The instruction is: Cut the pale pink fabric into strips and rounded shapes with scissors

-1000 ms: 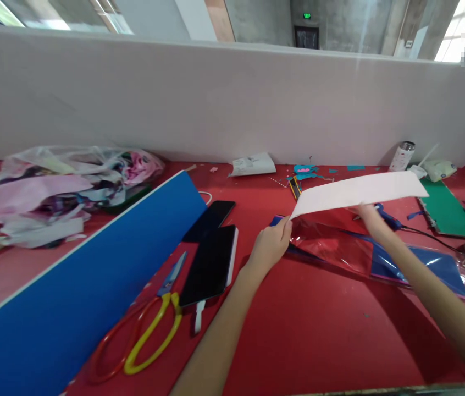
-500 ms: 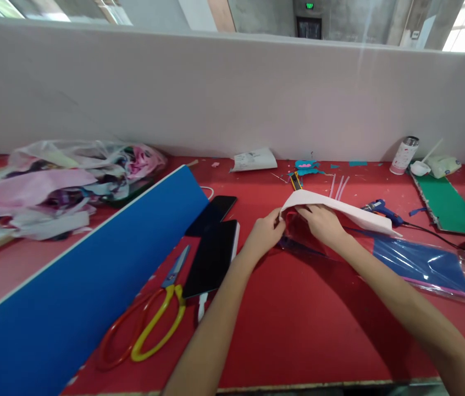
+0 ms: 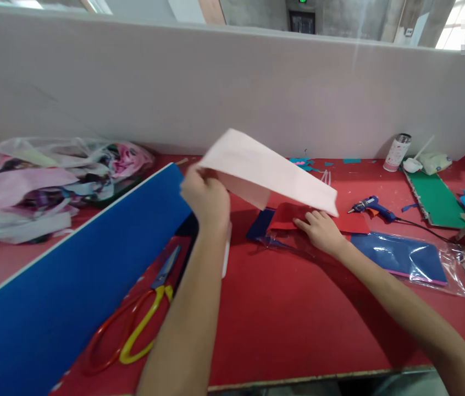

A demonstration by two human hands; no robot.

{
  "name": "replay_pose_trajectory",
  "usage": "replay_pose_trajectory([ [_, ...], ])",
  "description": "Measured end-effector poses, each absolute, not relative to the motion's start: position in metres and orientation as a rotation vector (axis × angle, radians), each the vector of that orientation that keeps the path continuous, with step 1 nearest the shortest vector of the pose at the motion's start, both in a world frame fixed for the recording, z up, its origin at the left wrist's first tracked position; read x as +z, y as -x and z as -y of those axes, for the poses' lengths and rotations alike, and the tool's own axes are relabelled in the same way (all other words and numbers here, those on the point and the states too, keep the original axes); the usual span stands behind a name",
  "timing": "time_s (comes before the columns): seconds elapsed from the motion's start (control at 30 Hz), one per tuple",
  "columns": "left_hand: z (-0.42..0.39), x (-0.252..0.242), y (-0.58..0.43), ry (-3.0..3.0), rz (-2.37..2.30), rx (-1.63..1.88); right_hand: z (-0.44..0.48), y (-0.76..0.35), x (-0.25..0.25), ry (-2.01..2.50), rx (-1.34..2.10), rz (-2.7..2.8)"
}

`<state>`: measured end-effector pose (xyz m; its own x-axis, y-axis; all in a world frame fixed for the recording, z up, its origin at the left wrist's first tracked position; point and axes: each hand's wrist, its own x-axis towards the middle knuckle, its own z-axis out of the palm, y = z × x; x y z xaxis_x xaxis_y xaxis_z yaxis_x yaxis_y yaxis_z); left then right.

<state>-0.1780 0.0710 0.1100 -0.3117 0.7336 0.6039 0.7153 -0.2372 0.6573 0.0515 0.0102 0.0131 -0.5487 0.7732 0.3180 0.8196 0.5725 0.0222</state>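
Observation:
My left hand (image 3: 206, 199) is closed on the corner of a pale pink sheet (image 3: 265, 170) and holds it raised above the red table (image 3: 298, 330). My right hand (image 3: 320, 231) lies on a dark red sheet (image 3: 294, 215) with its fingers spread flat. That red sheet comes out of a clear plastic sleeve (image 3: 414, 261) that also holds blue sheets (image 3: 397, 256). The raised pink sheet hides part of the table behind it.
A large blue board (image 3: 67, 286) lies at the left, with scissors (image 3: 142, 324) beside it. A heap of plastic bags and pink scraps (image 3: 51, 181) sits far left. A blue glue gun (image 3: 368, 206), green mat (image 3: 434, 201) and white can (image 3: 396, 151) stand right. A white partition (image 3: 216, 88) closes the back.
My left hand has lifted the pink sheet up and to the left, clear of the sleeve. My right hand has let go of it and dropped flat onto the dark red sheet.

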Motion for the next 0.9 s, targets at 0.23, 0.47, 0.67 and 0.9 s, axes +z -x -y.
replay_pose_trajectory([
  [0.23,-0.01,0.16,0.111,-2.047,-1.542,2.028,0.02,-0.042,0.041,1.091,-0.392,1.989],
  [0.47,0.057,0.132,0.066,-2.463,-0.921,1.731,0.045,-0.062,0.093,1.309,-0.103,1.532],
  [0.67,0.031,0.118,0.078,-2.474,-0.756,1.281,0.051,-0.093,0.109,1.167,-0.109,1.388],
  [0.9,-0.01,0.05,0.104,-2.788,-1.394,0.315,0.042,-0.153,0.111,0.832,0.105,0.977],
])
